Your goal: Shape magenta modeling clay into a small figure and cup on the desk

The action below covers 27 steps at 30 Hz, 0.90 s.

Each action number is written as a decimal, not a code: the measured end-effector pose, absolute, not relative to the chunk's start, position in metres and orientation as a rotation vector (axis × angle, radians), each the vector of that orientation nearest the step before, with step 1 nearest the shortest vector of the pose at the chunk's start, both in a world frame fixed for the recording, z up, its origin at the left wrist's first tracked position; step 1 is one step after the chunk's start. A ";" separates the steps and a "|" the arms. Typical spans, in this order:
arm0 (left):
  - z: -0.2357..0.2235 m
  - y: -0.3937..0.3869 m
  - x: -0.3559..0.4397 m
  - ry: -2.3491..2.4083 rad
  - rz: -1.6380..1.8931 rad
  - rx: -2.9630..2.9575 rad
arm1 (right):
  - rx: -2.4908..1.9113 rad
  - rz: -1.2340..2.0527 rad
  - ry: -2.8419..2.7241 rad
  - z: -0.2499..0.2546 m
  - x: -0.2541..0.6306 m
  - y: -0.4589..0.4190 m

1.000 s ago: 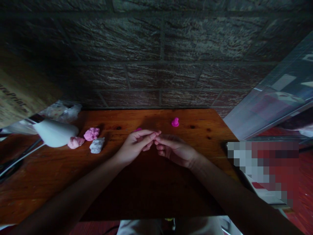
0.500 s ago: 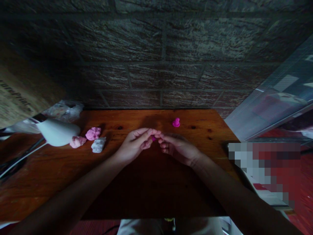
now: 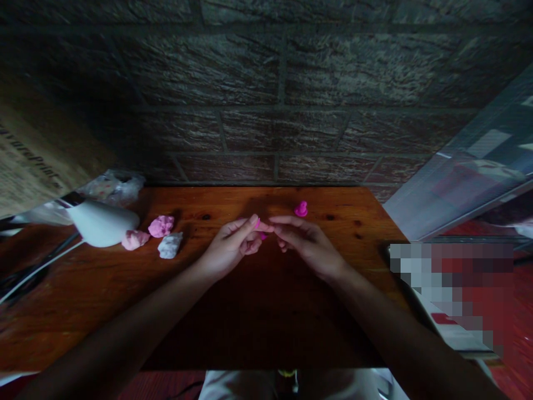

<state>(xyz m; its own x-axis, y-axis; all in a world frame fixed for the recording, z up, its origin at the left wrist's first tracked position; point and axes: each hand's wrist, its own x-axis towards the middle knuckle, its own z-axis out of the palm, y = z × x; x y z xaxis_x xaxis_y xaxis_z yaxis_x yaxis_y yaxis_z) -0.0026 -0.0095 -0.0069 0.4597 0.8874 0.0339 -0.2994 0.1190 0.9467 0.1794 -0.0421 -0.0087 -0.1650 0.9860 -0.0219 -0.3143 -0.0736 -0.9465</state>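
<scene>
My left hand [image 3: 233, 239] pinches a small bright pink bit of modelling clay [image 3: 257, 223] between thumb and index finger. Just below those fingers, another bit of the same pink shows, and I cannot tell whether it is held or lies on the table. The fingertips of my right hand [image 3: 306, 240] are drawn together against the left index fingertip; anything between them is too small to make out. Behind the right hand stands a little shaped piece of magenta clay [image 3: 301, 209], wider at its base, on the wooden table [image 3: 200, 311].
On the left lie a pink lump [image 3: 161, 225], a paler pink lump [image 3: 135, 239] and a white lump [image 3: 170, 245]. Beside them is a smooth white object [image 3: 104, 223] with a cable, near crumpled clear plastic [image 3: 120, 186] and a cardboard box [image 3: 37, 144]. A brick wall [image 3: 250, 128] rises behind.
My right hand has shifted slightly, its index finger now straighter and higher. The pink bit at the left thumb has come into sight. The magenta piece stays put.
</scene>
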 end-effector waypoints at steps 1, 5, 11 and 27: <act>-0.007 -0.010 -0.002 0.652 0.953 1.128 | -0.913 1.468 -1.098 -0.008 0.180 -0.043; -0.010 -0.011 -0.003 0.649 0.876 1.152 | -0.882 1.442 -1.240 -0.006 0.181 -0.044; -0.016 -0.013 -0.002 0.615 0.756 1.230 | -0.851 1.448 -1.306 -0.011 0.178 -0.046; -0.010 -0.013 -0.003 0.684 0.957 1.222 | -0.994 1.240 -1.261 -0.001 0.180 -0.044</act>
